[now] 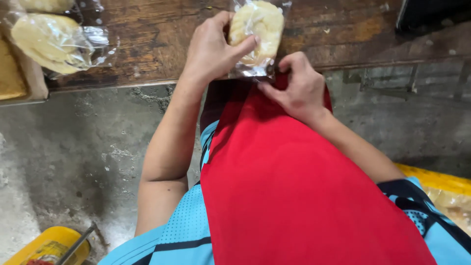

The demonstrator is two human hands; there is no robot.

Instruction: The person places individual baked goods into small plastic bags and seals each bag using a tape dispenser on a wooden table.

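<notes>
My left hand (211,51) grips a pale yellow pastry in a clear plastic bag (257,29) at the near edge of a dark wooden table (157,39). Its thumb and forefinger wrap the bag's left side. My right hand (297,86) pinches the bag's lower open end just below the pastry, fingers closed on the plastic. Both hands work over a red cloth (294,186) that covers my lap.
Two more bagged pastries (51,41) lie at the table's far left, beside a brown tray (14,73). A yellow container (49,245) stands on the concrete floor at lower left. Another yellow tray (441,184) with bagged goods sits at the right.
</notes>
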